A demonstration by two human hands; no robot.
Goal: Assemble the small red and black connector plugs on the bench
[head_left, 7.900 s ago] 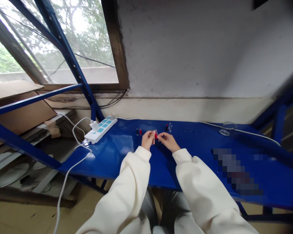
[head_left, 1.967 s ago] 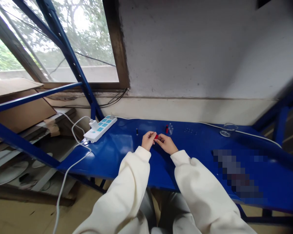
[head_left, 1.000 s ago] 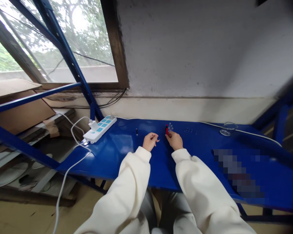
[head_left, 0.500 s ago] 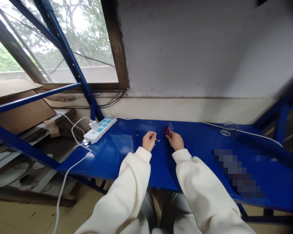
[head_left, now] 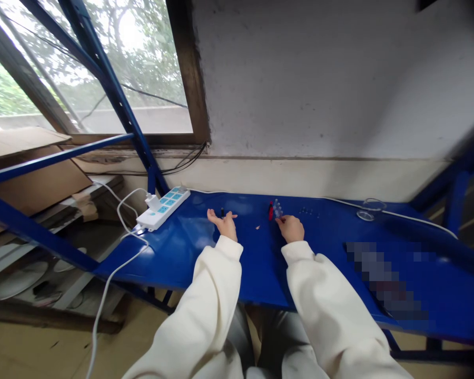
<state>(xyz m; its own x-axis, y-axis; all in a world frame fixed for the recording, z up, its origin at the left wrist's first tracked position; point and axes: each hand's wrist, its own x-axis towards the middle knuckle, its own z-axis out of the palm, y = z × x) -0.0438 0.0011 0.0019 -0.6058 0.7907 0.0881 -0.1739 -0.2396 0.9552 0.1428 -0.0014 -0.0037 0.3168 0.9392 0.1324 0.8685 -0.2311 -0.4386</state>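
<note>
My left hand (head_left: 225,225) is open, its thumb and fingers spread around a small dark upright cylinder (head_left: 222,212) on the blue table; whether it touches the cylinder I cannot tell. My right hand (head_left: 292,229) is closed, thumb and fingertips pinched at the near end of a row of small clear tube-like pieces (head_left: 277,205). What lies between those fingertips is too small to make out. Just left of the clear pieces stands a small red and dark object (head_left: 270,211). A tiny pale scrap (head_left: 257,227) lies between my hands.
Several tiny clear pieces (head_left: 306,211) lie to the right of my right hand. Farther right is a clear round lid or dish (head_left: 365,215) beside a white cable. At left sits a white power strip (head_left: 164,209). A pixelated dark item (head_left: 383,279) lies at front right.
My left hand has moved left, from near the pale scrap to the dark cylinder, and its fingers have spread. My right hand has shifted slightly right, away from the red object.
</note>
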